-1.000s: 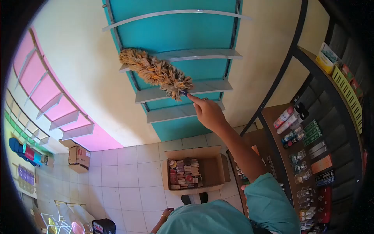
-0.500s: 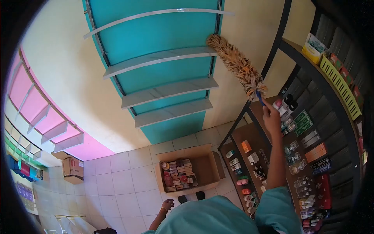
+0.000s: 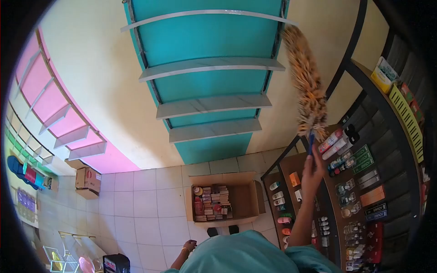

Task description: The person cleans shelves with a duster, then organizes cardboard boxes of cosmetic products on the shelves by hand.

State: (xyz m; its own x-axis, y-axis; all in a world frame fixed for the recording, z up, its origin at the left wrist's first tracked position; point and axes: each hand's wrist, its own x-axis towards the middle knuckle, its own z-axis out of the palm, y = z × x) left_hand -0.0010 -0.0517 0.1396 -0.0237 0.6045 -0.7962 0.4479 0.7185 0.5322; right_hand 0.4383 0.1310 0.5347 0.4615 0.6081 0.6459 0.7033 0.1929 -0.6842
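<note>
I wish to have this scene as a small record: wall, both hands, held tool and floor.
Wall: cream, four white marbled shelves on teal panel
Right hand: holds fluffy tan duster by blue handle
Held tool: head upward in view; shelf contact unclear
Left hand: low beside teal garment; contents unclear
Floor: pale tiled; open brown cardboard box partly filled with small packages

Open cardboard box (image 3: 244, 198) on tiled floor (image 3: 141, 200), small packs (image 3: 220, 200) inside; brown carton (image 3: 88, 183) near pink wall panel (image 3: 116, 162).

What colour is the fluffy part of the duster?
The fluffy part is tan and brown with some orange, best seen in the head view.
</note>
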